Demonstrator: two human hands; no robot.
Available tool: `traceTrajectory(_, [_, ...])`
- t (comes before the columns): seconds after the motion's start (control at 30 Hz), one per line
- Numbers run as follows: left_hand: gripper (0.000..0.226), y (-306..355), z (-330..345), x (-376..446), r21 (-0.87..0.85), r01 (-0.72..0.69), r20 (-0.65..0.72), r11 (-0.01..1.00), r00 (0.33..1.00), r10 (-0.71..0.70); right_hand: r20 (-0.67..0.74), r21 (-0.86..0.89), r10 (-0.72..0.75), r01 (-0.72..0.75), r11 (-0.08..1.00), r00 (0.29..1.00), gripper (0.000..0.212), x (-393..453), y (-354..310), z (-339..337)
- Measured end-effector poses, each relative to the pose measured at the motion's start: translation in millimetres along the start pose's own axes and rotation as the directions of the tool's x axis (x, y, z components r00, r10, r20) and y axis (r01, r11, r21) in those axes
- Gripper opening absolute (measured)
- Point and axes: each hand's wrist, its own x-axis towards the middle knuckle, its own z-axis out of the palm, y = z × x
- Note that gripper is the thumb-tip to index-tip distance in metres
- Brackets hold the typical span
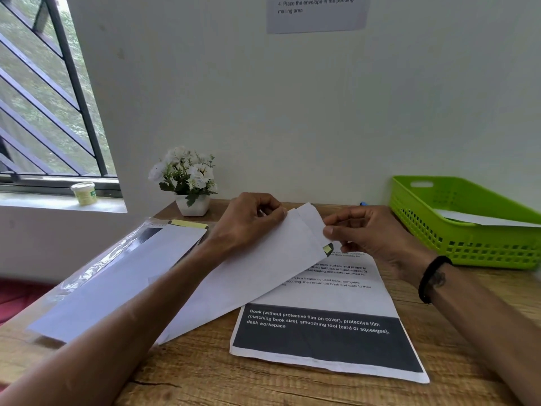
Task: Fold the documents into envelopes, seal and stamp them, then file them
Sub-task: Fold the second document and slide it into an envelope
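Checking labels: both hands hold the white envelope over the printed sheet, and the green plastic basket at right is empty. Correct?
Not quite. The head view shows the green plastic basket is not empty: a white paper lies in it. The rest holds: left hand and right hand hold the white envelope over the printed sheet.

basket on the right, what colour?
Bright green basket, perforated walls; head view shows it clearly.

A printed sheet [328,326] lies at the desk [205,373] centre. An envelope [248,276] overlaps it toward nine o'clock. At ten o'clock lies a packet [117,273], at twelve a plant [187,180], at two a basket [468,230].
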Motion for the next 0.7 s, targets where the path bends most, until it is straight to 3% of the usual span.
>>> traceTrajectory(0.37, [0.015, 22.1, 0.1, 17.0, 0.033, 0.021, -0.01, 0.999, 1.0, -0.021, -0.092, 0.004, -0.097, 0.097, 0.995, 0.991, 0.012, -2.8, -3.5, 7.3])
traceTrajectory(0.57, [0.017, 52.2, -1.7, 25.8, 0.041, 0.037, -0.038, 0.998, 0.999, -0.035, -0.057, 0.12, -0.117, 0.123, 0.985, 0.991, 0.01, -10.2, -18.9, 3.5])
traceTrajectory(0.7, [0.018, 68.9, -3.5, 24.5, 0.055, 0.072, -0.073, 0.996, 0.995, -0.068, 0.068, 0.288, -0.012, -0.009, 0.958, 0.998, 0.036, -12.8, -30.6, 4.4])
